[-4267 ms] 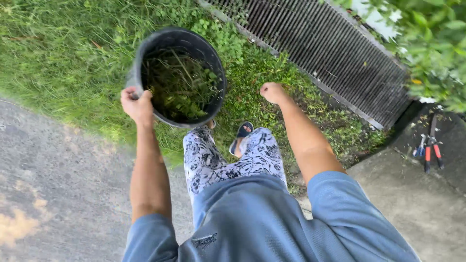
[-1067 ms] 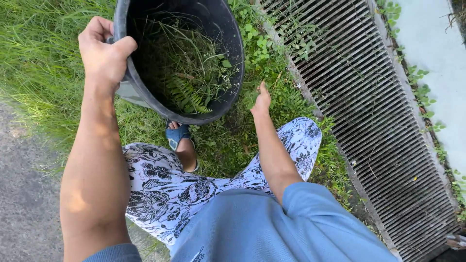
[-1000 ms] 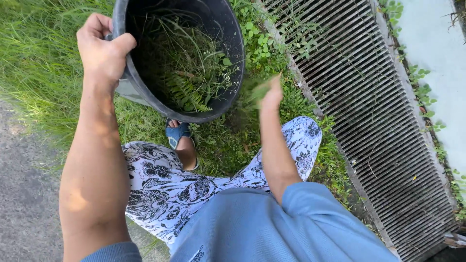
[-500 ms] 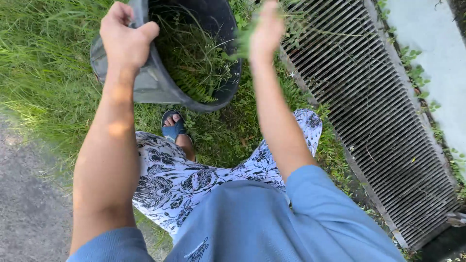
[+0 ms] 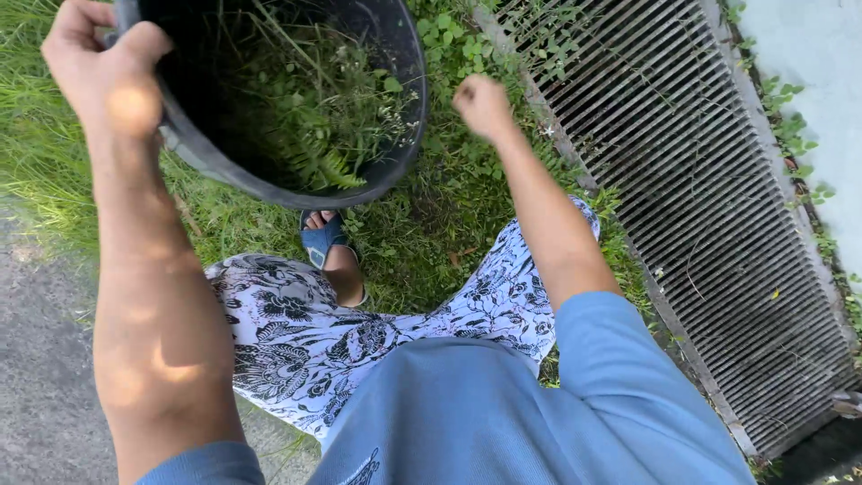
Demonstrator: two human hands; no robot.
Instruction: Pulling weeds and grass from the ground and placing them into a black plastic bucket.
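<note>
Left hand [image 5: 103, 76] gripping rim of black bucket [image 5: 395, 144], held up over grass [image 5: 431, 207]. Right hand [image 5: 482, 105] now curled shut beside bucket, weeds [image 5: 305, 108] dropped in a moment ago.

This is an outdoor yard or garden edge beside a paved path. Long grass [image 5: 54, 171] and low weeds [image 5: 449, 180] are growing in a strip between grey pavement [image 5: 45, 395] and a long metal drain grate [image 5: 709, 198]. A black bucket [image 5: 395, 135] is holding pulled greenery [image 5: 305, 108], and sunlight is falling across the ground.
</note>
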